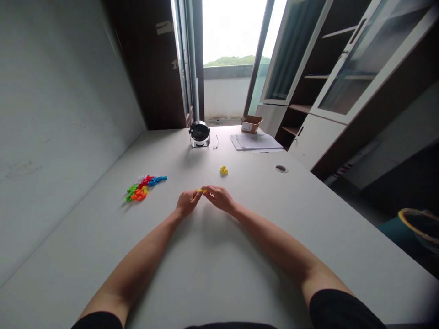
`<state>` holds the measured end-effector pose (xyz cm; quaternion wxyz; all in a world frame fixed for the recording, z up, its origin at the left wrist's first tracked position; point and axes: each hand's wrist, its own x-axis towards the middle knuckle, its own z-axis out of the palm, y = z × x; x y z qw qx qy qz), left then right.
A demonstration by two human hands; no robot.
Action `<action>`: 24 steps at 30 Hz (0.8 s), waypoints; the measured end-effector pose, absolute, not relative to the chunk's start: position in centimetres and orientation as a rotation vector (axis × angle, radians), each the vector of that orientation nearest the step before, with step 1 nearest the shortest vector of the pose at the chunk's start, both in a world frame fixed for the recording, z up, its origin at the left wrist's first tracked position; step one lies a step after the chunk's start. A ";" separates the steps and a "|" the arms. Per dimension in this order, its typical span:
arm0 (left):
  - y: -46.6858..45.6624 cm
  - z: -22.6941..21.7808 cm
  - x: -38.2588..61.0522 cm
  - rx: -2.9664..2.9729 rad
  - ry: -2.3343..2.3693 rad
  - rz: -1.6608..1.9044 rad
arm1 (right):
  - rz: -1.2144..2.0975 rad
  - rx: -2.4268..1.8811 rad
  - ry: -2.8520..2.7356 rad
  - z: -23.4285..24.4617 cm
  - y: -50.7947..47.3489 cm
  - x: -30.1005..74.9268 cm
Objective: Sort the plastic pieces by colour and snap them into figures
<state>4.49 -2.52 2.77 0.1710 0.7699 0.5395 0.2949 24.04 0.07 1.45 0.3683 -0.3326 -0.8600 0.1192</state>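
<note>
Black cloth sleeves (341, 308), hands (219, 198) pinching yellow piece (205, 191), smooth tabletop (212, 274)

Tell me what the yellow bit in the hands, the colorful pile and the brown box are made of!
The yellow bit is mostly hidden, but its bright color suggests plastic. The colorful pile looks like plastic too: solid, even colors, though too small to tell how shiny. The brown box is probably cardboard, with a dull finish and folded-out flaps.

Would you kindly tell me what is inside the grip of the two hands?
A small yellow piece shows between the left hand and the right hand. They cover the rest, so its full shape and how many parts it has cannot be seen.
</note>
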 end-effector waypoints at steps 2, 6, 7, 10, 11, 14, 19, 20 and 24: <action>-2.5 2.8 4.5 2.160 1.510 0.862 | 0.273 -0.868 -2.214 1.5 0.1 24.2; -2.6 2.9 4.5 2.073 1.431 0.976 | 0.251 -0.950 -2.185 1.5 0.2 24.3; -2.6 2.9 4.6 2.054 1.397 1.002 | 0.264 -0.972 -2.174 1.5 0.2 24.3; -2.7 2.9 4.7 2.038 1.337 1.044 | 0.341 -1.032 -2.139 1.4 0.3 24.3; -2.7 2.9 4.7 2.048 1.330 1.046 | 0.376 -1.045 -2.134 1.4 0.3 24.3; -2.6 2.8 4.6 2.100 1.311 1.045 | 0.475 -1.084 -2.127 1.4 0.4 24.4; -2.4 2.6 4.3 2.084 1.253 1.050 | 0.581 -1.094 -2.111 1.6 0.4 24.5; -2.3 2.6 4.3 2.060 1.230 1.052 | 0.596 -1.085 -2.112 1.7 0.4 24.5; -2.0 2.3 4.0 1.943 1.131 1.035 | 0.621 -1.077 -2.130 1.5 0.4 24.4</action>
